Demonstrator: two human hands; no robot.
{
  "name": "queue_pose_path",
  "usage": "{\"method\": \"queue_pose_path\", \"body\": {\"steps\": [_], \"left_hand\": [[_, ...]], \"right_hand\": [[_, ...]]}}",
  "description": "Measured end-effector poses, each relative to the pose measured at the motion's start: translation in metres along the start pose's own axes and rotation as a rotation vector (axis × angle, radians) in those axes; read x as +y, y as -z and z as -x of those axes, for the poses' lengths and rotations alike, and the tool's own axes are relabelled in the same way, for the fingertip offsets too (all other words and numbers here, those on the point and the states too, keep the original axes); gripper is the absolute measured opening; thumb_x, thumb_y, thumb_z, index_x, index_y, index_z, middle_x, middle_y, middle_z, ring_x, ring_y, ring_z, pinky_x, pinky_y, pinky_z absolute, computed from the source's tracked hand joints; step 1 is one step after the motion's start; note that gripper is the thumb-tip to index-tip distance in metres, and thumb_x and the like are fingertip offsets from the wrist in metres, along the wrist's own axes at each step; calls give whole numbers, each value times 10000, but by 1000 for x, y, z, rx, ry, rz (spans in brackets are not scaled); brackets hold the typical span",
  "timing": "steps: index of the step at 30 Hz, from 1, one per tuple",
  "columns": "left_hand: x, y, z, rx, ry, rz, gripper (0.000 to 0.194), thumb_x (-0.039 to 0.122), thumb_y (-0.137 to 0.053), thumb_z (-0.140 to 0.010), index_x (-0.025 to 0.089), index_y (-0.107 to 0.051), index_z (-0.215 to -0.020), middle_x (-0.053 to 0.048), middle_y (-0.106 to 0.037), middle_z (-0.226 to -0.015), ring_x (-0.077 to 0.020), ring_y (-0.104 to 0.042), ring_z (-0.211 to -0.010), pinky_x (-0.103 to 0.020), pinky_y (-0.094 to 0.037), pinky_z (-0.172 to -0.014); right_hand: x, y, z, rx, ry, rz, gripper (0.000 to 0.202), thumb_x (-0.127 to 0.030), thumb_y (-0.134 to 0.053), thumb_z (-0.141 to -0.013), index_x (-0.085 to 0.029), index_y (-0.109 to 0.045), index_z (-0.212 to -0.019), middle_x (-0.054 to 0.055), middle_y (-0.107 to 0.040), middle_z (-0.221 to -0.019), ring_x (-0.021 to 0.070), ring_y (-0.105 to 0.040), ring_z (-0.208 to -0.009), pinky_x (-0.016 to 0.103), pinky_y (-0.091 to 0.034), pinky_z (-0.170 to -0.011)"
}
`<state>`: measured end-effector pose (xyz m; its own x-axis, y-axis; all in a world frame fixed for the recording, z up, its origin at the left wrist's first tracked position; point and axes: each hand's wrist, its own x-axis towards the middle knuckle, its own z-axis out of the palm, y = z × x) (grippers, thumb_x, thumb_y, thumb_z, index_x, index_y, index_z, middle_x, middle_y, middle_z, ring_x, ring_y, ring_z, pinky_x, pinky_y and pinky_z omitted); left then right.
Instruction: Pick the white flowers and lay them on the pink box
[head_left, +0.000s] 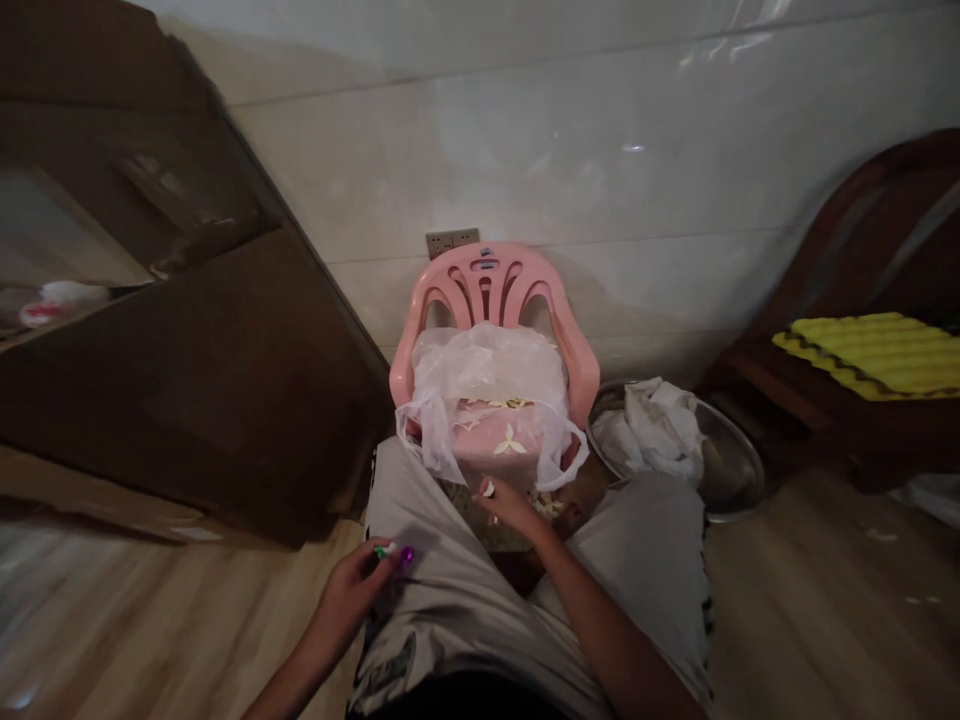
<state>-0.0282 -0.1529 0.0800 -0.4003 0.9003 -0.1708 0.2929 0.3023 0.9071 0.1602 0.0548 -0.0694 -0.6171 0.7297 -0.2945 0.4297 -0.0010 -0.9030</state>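
My left hand [358, 580] rests near my left thigh, its thumb and fingers closed on a small item with green, white and shiny purple parts [406, 555]; its exact kind is too small to tell. Between my knees, my right hand [510, 505] is pinching a small whitish piece [489, 489]. Just beyond it stands a small pink plastic chair [491, 258]. A thin white plastic bag [487, 360] lies open on its seat, with pale pieces at its mouth. In front of the bag, a cream three-petalled piece [510, 441] lies flat on the pink surface.
Right of the chair, a metal basin [739, 470] holds a crumpled white bag [660, 425]. A wooden chair at far right carries a yellow ridged pad [874, 355]. A brown cabinet [172, 400] stands left. Behind is a tiled wall with a socket [452, 241].
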Motion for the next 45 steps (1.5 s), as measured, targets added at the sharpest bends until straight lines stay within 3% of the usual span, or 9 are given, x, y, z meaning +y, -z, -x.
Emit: {"method": "queue_pose_path", "body": {"steps": [3, 6, 10, 14, 21, 32, 36, 39, 45], "left_hand": [[-8, -31, -35, -65, 53, 29, 461, 631, -651, -713, 170, -654, -699, 25, -597, -547, -123, -505, -484, -215, -373, -475], [-19, -65, -69, -117, 101, 51, 432, 591, -642, -708, 160, -659, -714, 3, -661, -608, -113, -517, -431, -224, -360, -444], [-32, -107, -104, -130, 169, 144, 395, 558, -674, -649, 166, -621, -655, 6, -655, -570, -127, -547, -395, -241, -403, -420], [-38, -133, -121, -130, 293, 311, 373, 503, -735, -623, 155, -611, -672, 24, -637, -554, -113, -551, -374, -243, -450, -416], [-38, -132, -121, -193, 378, 462, 381, 448, -816, -607, 124, -656, -727, -9, -678, -616, -85, -569, -431, -224, -499, -475], [-38, -131, -122, -190, 90, 393, 490, 628, -702, -630, 144, -629, -630, -5, -633, -595, -87, -504, -457, -224, -379, -489], [-44, -136, -127, -151, 73, 289, 477, 633, -667, -615, 160, -610, -625, 17, -600, -542, -104, -493, -433, -241, -374, -476], [-50, -139, -129, -135, 55, 246, 433, 600, -646, -636, 168, -612, -646, 20, -601, -543, -118, -503, -436, -248, -377, -471], [-51, -140, -127, -155, -24, 145, 359, 541, -599, -688, 184, -624, -652, 7, -623, -579, -146, -533, -498, -259, -388, -518]], "right_hand": [[-7, -2, 3, 37, -14, -42, 228, -367, -508, -944, -187, -535, -807, -71, -491, -513, 106, -545, -453, 178, -368, -446], [-16, -6, 9, 87, 42, -107, 322, -433, -420, -977, -188, -546, -810, -33, -564, -637, 103, -567, -513, 186, -402, -478], [-22, -9, 24, 192, 175, -77, 334, -409, -383, -989, -193, -599, -856, -24, -575, -648, 127, -559, -564, 226, -435, -576], [-22, -2, 40, 207, 188, 23, 235, -344, -469, -956, -195, -648, -921, 11, -662, -777, 153, -602, -671, 247, -455, -654], [-17, 2, 38, 173, 210, 59, 226, -306, -465, -950, -196, -646, -1029, 15, -683, -807, 137, -586, -611, 249, -465, -637], [-23, 3, 29, -10, 104, -301, 350, -447, -411, -956, -187, -634, -887, 28, -674, -778, 135, -589, -565, 224, -401, -502], [-16, -1, 27, 185, 61, -109, 241, -365, -480, -926, -182, -631, -884, 25, -671, -777, 133, -562, -541, 237, -419, -531], [-16, -1, 29, 316, 143, 110, 174, -311, -512, -915, -194, -641, -908, 30, -692, -814, 163, -619, -671, 252, -449, -644], [-28, 0, 36, 289, 158, 315, 199, -208, -468, -933, -200, -661, -883, 45, -734, -872, 185, -663, -832, 252, -436, -756]]}}
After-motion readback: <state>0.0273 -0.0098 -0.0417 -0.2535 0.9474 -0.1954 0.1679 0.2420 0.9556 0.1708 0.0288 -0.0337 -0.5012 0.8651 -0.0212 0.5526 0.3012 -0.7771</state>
